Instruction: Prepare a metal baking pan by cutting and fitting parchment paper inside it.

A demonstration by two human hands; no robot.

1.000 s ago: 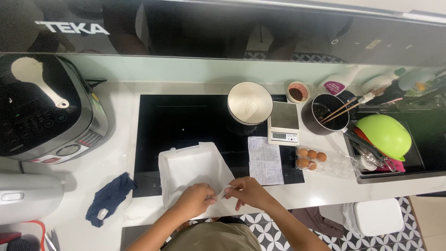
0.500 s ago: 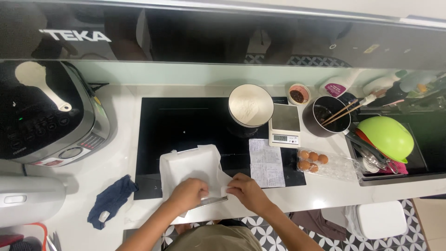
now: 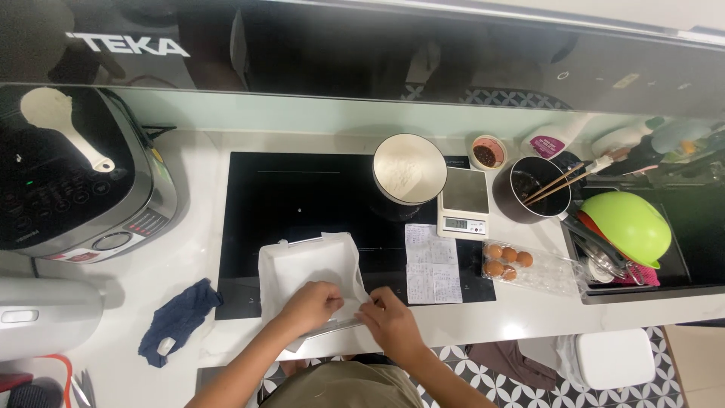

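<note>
Counter-edge white bag (image 3: 306, 264) lies under both hands.

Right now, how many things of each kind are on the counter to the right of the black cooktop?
Brown eggs: 5
Dark pot with chopsticks: 1
Small cup: 1
Green bowl: 1
Total: 8

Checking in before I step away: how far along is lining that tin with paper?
Done: white paper already covers the tin. In hand: left hand and right hand press it along the near rim. Left: the far edge still stands up loose.
</note>
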